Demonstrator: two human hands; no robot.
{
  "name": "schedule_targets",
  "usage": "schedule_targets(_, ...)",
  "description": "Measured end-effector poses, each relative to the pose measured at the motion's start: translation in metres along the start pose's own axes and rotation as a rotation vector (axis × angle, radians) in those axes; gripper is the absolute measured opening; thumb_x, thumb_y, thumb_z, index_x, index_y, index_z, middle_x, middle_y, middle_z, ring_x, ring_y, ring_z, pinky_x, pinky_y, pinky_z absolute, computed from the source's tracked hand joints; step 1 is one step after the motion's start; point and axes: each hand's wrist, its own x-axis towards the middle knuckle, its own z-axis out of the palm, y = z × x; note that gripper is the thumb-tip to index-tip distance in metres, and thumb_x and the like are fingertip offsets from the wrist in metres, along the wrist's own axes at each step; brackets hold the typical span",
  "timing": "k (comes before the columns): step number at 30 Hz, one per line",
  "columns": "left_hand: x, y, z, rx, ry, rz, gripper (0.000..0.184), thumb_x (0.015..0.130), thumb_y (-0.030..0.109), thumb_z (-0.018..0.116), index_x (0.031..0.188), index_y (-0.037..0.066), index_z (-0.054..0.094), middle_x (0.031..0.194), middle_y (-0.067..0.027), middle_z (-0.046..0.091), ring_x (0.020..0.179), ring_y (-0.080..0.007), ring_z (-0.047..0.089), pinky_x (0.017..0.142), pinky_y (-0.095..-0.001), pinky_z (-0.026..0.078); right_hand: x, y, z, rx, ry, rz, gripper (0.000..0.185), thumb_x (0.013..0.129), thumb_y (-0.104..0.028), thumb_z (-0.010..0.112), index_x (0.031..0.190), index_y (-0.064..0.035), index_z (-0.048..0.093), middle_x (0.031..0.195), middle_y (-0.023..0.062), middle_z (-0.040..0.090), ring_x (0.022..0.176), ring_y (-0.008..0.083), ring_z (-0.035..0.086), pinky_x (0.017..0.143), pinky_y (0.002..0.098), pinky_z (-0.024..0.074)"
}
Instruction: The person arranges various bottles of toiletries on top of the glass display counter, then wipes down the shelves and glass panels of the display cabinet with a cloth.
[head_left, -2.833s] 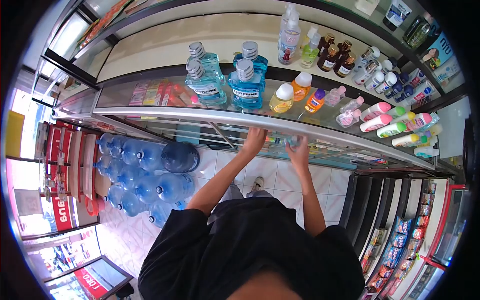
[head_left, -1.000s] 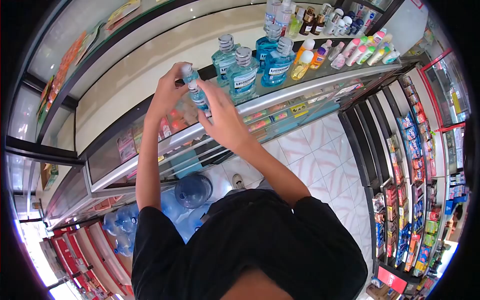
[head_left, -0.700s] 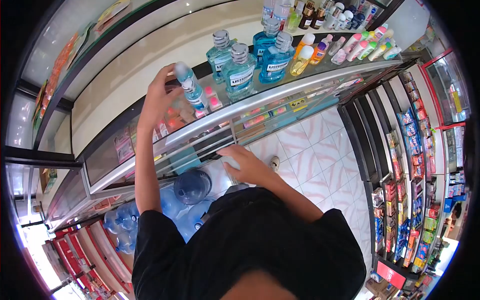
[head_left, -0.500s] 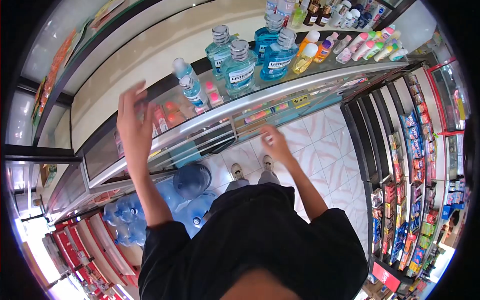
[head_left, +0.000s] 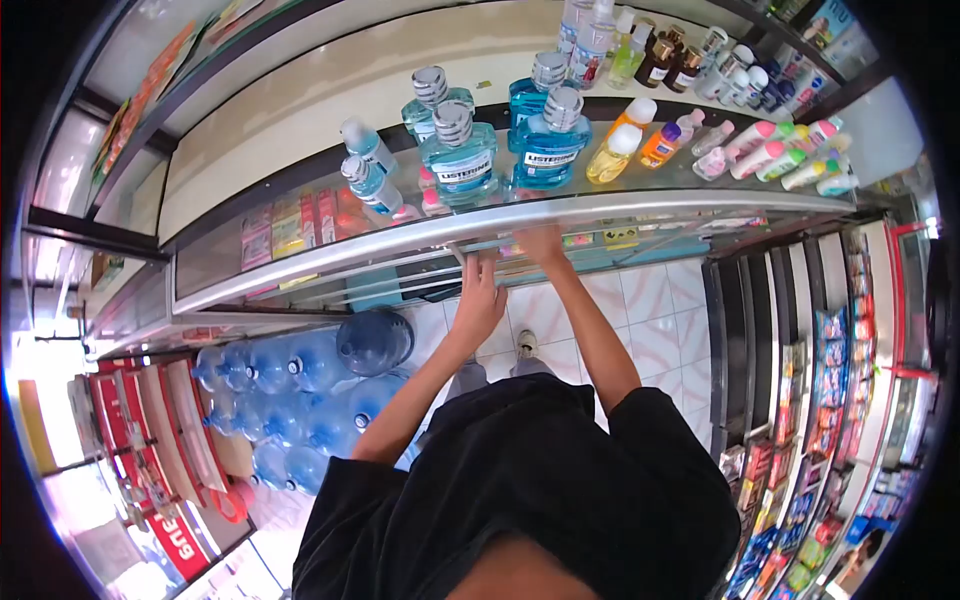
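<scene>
My left hand (head_left: 482, 302) is at the front of a glass display counter (head_left: 330, 258), fingers stretched up against or close to an upright frame piece below the silver rim. To its right, my right hand (head_left: 540, 243) reaches under the rim. Its fingers are blurred and partly hidden there, and I cannot make out anything in them. On the counter top above stand green mouthwash bottles (head_left: 462, 165) and blue mouthwash bottles (head_left: 548, 150). Two small clear blue bottles (head_left: 372, 185) stand to their left. Small colourful packages (head_left: 290, 228) lie under the glass.
Large blue water jugs (head_left: 290, 365) crowd the floor at left. Yellow and orange bottles (head_left: 617, 155), plus several roll-on and powder bottles (head_left: 760, 158), stand on the counter's right. Racks of snack packets (head_left: 830, 350) line the right side. White tiles (head_left: 640, 300) cover the floor.
My left hand has come down from beside the small blue bottles to the counter's front. My right hand has moved up and forward under the rim. The view has shifted slightly.
</scene>
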Motion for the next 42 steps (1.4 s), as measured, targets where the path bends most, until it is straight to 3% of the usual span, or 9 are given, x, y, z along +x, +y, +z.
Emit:
schedule_targets(4,0.048,-0.005,0.036,0.344,0.297,0.094,0.045,0.077,-0.004,0.057,0.121,-0.008,0.050,0.117,-0.0253,0.054,0.100,-0.0465,0.055,0.093,-0.0574,0.041,0.003,0.008,0.002,0.213,-0.065,0.057,0.044,0.080,-0.010,0.069,0.120,-0.0015,0.054,0.113,0.0218,0.060,0.106,0.0404,0.058,0.092,0.0442,0.0460)
schedule_targets(8,0.077,-0.033,0.058,0.201,0.125,-0.058,0.022,0.079,0.000,0.057,0.098,-0.003,0.067,0.094,-0.0266,0.064,0.095,-0.0460,0.060,0.087,-0.0540,0.045,0.005,0.016,0.003,0.428,-0.071,0.116,0.052,0.077,-0.011,0.072,0.125,-0.0039,0.053,0.113,0.0224,0.063,0.111,0.0413,0.057,0.093,0.0477,0.0441)
schedule_targets(13,0.079,-0.058,0.075,0.269,0.111,-0.101,0.027,0.079,0.000,0.057,0.104,-0.002,0.067,0.106,-0.0257,0.065,0.100,-0.0437,0.061,0.090,-0.0507,0.046,-0.011,0.037,-0.014,0.303,-0.324,0.074,0.069,0.077,-0.013,0.074,0.138,-0.0048,0.045,0.110,0.0224,0.063,0.107,0.0404,0.060,0.091,0.0473,0.0471)
schedule_targets(17,0.074,-0.093,0.097,0.398,0.061,-0.042,0.032,0.078,-0.001,0.057,0.108,-0.004,0.066,0.114,-0.0251,0.064,0.105,-0.0449,0.060,0.093,-0.0496,0.047,-0.039,0.009,-0.063,0.503,-0.192,0.300,0.063,0.078,-0.018,0.079,0.127,-0.0036,0.042,0.104,0.0221,0.064,0.088,0.0365,0.067,0.072,0.0394,0.0558)
schedule_targets(23,0.046,-0.061,0.086,0.246,0.131,-0.030,0.046,0.078,-0.005,0.056,0.124,-0.002,0.049,0.122,-0.0277,0.048,0.117,-0.0452,0.045,0.101,-0.0522,0.038,-0.091,-0.008,-0.105,0.453,-0.383,0.257,0.054,0.080,-0.023,0.080,0.116,-0.0044,0.045,0.102,0.0196,0.066,0.093,0.0297,0.069,0.076,0.0381,0.0562)
schedule_targets(28,-0.011,-0.027,0.044,-0.071,0.166,0.046,0.044,0.082,-0.004,0.066,0.120,-0.001,0.044,0.116,-0.0280,0.048,0.110,-0.0466,0.048,0.096,-0.0507,0.042,-0.122,-0.023,-0.105,0.450,-0.546,0.228,0.049,0.077,-0.023,0.081,0.112,-0.0037,0.052,0.107,0.0174,0.065,0.093,0.0281,0.069,0.079,0.0349,0.0573)
schedule_targets(35,-0.075,-0.016,-0.096,-0.191,0.211,0.028,0.056,0.080,-0.001,0.074,0.122,0.006,0.037,0.122,-0.0212,0.049,0.100,-0.0297,0.058,0.064,-0.0295,0.052,-0.084,-0.123,-0.088,0.492,-0.491,-0.141,0.045,0.076,-0.018,0.080,0.111,-0.0053,0.055,0.109,0.0141,0.066,0.095,0.0300,0.065,0.082,0.0367,0.0537)
schedule_targets(40,-0.079,-0.019,-0.198,-0.215,0.534,0.109,0.067,0.079,-0.003,0.075,0.129,0.008,0.032,0.130,-0.0169,0.044,0.102,-0.0223,0.057,0.068,-0.0286,0.051,-0.019,-0.241,-0.086,0.579,-0.230,-0.407,0.049,0.071,-0.010,0.083,0.109,-0.0062,0.051,0.114,0.0126,0.067,0.093,0.0276,0.066,0.081,0.0354,0.0536)
schedule_targets(42,-0.069,-0.027,-0.238,-0.154,0.545,0.042,0.070,0.079,-0.001,0.076,0.132,0.007,0.030,0.132,-0.0148,0.040,0.113,-0.0235,0.051,0.084,-0.0345,0.051,0.006,-0.279,-0.086,0.562,-0.119,-0.442,0.050,0.072,-0.009,0.082,0.111,-0.0058,0.052,0.113,0.0128,0.067,0.093,0.0273,0.066,0.081,0.0347,0.0536)
